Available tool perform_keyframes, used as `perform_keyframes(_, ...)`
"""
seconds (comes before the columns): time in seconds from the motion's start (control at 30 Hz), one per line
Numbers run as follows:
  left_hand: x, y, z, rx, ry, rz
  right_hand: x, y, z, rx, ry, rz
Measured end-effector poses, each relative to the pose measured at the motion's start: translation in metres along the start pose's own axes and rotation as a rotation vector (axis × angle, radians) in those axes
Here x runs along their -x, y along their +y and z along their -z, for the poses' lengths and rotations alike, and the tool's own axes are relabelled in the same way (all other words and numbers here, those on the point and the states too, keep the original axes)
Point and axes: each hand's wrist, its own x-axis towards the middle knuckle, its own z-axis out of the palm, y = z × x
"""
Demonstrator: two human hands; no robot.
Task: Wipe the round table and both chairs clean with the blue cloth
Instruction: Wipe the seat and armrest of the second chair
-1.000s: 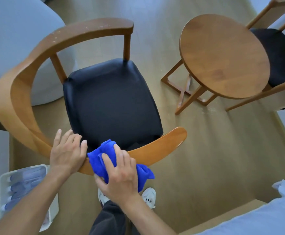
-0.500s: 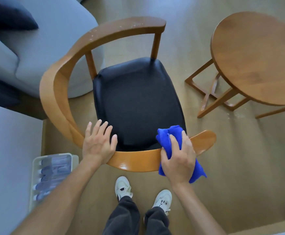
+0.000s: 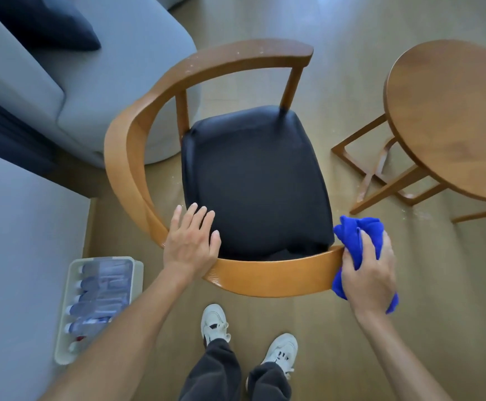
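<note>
Blue cloth (image 3: 360, 241): bunched over the end of the chair's near arm, gripped by the right hand.
Right hand (image 3: 370, 273): fingers curled round the cloth, pressing it onto the arm end.
Left hand (image 3: 191, 244): flat, fingers straight, resting on the curved wooden rail; holds nothing.
Chair (image 3: 265, 274): wooden frame, black seat (image 3: 256, 180), white specks on far arm.
Round table (image 3: 453, 120): right of the chair, apart from it.
Floor, left: tray of bottles (image 3: 97, 302).

Chair (image 3: 253, 180) seat open from above, ringed by its curved armrest; sofa (image 3: 114, 82) crowds chair's left, round table (image 3: 450, 117) right, bare floor between.
</note>
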Motion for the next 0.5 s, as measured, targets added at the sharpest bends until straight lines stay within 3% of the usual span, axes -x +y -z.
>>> perform_keyframes(0.1,0.002,0.002,0.003,0.018,0.006,-0.023,0.039,-0.058,-0.017,0.058,-0.022,0.121)
perform_keyframes(0.17,0.005,0.004,0.006,0.046,-0.003,-0.031,0.076,-0.108,-0.027,0.054,-0.157,0.171)
perform_keyframes(0.33,0.025,0.013,0.025,0.447,0.137,0.074,0.11,-0.184,-0.03,-0.22,-0.473,-0.021)
perform_keyframes(0.4,0.036,0.016,0.034,0.504,0.197,0.071,0.102,-0.172,-0.02,-0.547,-0.648,-0.067)
perform_keyframes(0.47,0.048,0.029,0.037,0.425,0.194,0.03,0.083,-0.152,0.002,-0.955,-0.812,-0.171)
perform_keyframes(0.5,0.054,0.041,0.035,0.357,0.171,0.015,0.074,-0.139,0.01,-1.046,-0.838,-0.2)
